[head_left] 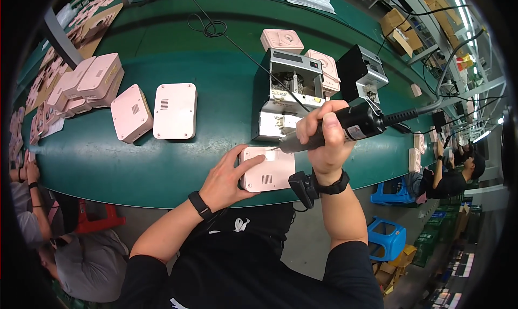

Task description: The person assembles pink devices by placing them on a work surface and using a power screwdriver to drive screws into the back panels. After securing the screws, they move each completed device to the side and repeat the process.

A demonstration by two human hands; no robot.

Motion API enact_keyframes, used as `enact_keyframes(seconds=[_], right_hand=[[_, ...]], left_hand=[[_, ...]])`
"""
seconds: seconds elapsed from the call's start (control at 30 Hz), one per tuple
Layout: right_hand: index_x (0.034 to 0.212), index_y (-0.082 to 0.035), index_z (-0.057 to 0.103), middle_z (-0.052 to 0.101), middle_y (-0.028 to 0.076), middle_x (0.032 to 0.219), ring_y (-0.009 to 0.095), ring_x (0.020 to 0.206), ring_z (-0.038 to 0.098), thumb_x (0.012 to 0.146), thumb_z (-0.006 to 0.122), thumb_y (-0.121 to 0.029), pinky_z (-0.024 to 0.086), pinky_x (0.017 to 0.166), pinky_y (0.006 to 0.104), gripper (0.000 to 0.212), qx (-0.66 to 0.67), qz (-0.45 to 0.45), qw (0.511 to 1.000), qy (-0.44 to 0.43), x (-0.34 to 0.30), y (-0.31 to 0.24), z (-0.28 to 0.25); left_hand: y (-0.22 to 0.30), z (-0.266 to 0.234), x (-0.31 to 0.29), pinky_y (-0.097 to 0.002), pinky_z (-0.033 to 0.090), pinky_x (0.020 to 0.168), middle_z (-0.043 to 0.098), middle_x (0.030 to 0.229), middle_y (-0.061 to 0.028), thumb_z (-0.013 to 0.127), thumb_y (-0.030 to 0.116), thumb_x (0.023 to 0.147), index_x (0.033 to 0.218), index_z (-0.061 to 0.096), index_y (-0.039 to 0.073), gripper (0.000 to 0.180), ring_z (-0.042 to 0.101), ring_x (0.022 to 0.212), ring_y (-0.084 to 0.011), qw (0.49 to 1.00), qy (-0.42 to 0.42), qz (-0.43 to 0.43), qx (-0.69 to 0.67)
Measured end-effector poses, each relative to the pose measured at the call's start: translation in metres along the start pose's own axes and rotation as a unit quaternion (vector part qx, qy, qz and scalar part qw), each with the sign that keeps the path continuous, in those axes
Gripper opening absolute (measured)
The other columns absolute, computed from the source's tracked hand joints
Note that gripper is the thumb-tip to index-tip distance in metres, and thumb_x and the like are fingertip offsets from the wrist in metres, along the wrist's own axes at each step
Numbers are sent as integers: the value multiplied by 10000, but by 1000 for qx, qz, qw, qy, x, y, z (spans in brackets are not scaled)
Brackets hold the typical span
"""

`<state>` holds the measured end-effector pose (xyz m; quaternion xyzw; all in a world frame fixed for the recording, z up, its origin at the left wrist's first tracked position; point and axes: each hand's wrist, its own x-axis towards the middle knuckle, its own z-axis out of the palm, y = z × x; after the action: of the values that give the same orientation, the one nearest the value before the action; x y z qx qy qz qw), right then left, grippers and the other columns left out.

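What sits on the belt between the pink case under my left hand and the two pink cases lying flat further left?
Nothing: the head view shows only bare green belt between the held pink case under the left hand and the two flat pink cases.

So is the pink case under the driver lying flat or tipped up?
Flat: the pink case lies back-up on the green belt, left hand pressing it, electric screwdriver tip on it.

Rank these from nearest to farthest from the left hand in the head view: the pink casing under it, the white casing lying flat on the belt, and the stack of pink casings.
1. pink casing, touched by the left hand, near belt edge.
2. white casing, up and to the left.
3. stack of pink casings, farthest, far left.
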<state>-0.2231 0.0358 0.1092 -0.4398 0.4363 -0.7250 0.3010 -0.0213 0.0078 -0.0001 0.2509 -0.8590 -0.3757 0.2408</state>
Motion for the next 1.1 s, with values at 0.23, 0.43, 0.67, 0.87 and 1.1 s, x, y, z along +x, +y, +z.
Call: enact_keyframes(seconds=[0.23,0.43,0.67,0.87,1.1], right_hand=[[956,-39,468,500,100,659,183,521,454,920,554,-227,423,507,344,209,27,5,1000,-13,-1,4,-4],[980,-35,479,508,98,673,184,531,465,929,541,-227,418,504,344,208,15,-1,1000,-12,-6,-4,-9],[1007,-27,489,510,96,675,178,530,470,943,526,-214,420,509,341,201,-1,-65,998,26,16,-26,-8],[1001,-32,483,499,91,666,175,523,463,948,515,-236,424,517,339,213,-52,-14,998,31,29,-22,-9],[1011,-34,460,496,93,669,169,523,449,941,544,-243,425,523,341,237,43,4,999,-32,1,-29,5]], left_hand=[[0,0,2,-455,501,989,432,1404,-173,891,218,626,1357,562,235,802,519,1231,-388,1000,1,-4,1],[1,1,3,-455,502,986,435,1398,-167,889,216,629,1359,558,232,802,520,1228,-383,1000,1,2,3],[14,22,20,-442,506,972,440,1380,-156,876,238,650,1358,552,229,779,526,1219,-367,1000,-9,26,0],[14,27,24,-440,496,982,439,1398,-153,884,266,651,1359,557,244,780,525,1229,-373,1000,-22,15,-2],[15,24,24,-433,499,970,457,1340,-147,875,223,645,1332,574,208,750,534,1198,-358,999,-6,31,-6]])
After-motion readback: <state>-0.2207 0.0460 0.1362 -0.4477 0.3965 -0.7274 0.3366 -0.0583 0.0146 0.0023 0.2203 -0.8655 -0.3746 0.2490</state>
